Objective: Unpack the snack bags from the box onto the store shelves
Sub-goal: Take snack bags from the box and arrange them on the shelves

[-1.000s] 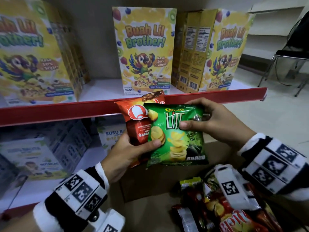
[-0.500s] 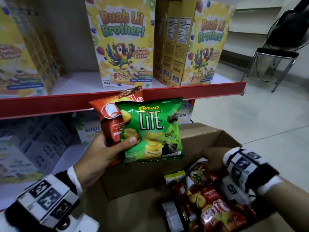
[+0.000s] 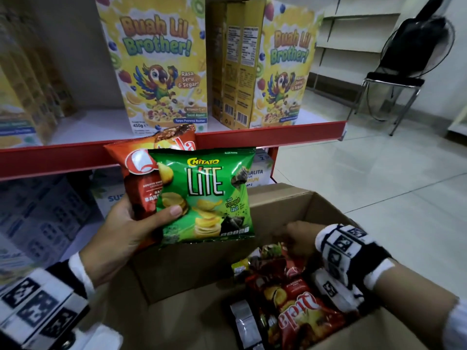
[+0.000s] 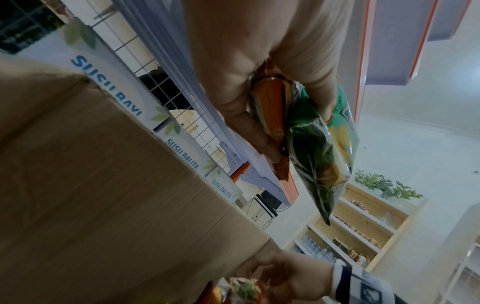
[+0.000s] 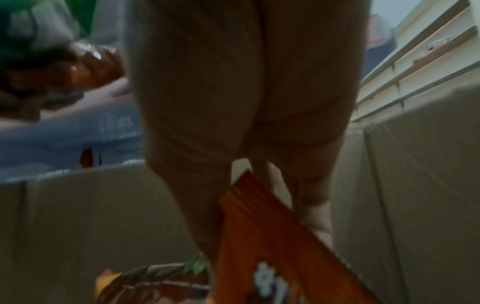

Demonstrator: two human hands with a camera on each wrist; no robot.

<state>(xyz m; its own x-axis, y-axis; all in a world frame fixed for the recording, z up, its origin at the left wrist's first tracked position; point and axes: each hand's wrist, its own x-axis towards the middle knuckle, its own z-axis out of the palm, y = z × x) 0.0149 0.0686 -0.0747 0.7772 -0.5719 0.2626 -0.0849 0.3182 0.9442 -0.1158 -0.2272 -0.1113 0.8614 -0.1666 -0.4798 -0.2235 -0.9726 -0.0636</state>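
Note:
My left hand (image 3: 141, 223) holds two snack bags upright in front of the shelf: a green Chitato Lite bag (image 3: 204, 195) with my thumb across its front, and a red bag (image 3: 141, 170) behind it. The left wrist view shows the green bag (image 4: 319, 148) and the orange-red bag (image 4: 272, 107) pinched together. My right hand (image 3: 295, 238) is down inside the open cardboard box (image 3: 192, 269). There its thumb and fingers pinch the crimped top edge of a red snack bag (image 5: 272, 236). More red snack bags (image 3: 300, 314) lie in the box.
A red-edged shelf (image 3: 278, 135) carries yellow cereal boxes (image 3: 156, 72), with white floor between them. Milk boxes (image 3: 257, 173) stand on the lower shelf behind the box. A black chair (image 3: 394, 84) stands on the tiled floor at the right.
My right hand let go of the green bag, dropped into the box and took hold of a red bag. The left hand keeps both bags raised.

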